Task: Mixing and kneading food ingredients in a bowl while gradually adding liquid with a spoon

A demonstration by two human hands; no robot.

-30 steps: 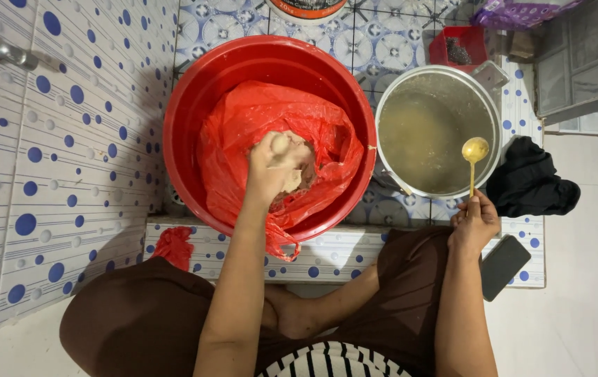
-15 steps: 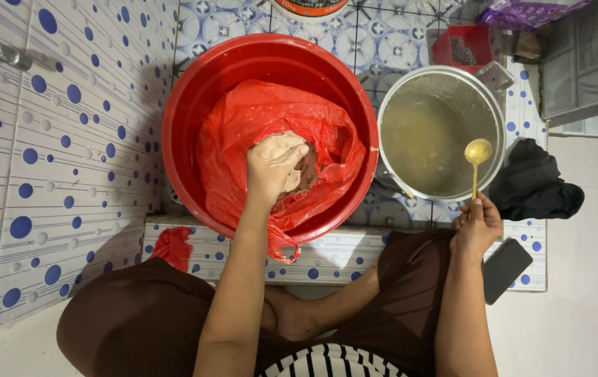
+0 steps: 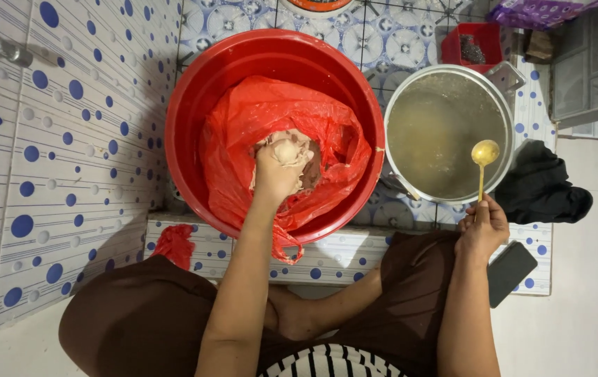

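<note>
Round red plastic basin sat ahead, lined by a crumpled red plastic bag; left hand clenched pale dough inside it. Right hand pinched a yellow spoon, handle pointing bodyward, over a steel pot rightward

A red basin held a red plastic bag of pale beige dough; the ladle was yellow, the pot silver with murky tan liquid. Wall tiles were white with blue dots; the cloth was black.
</note>
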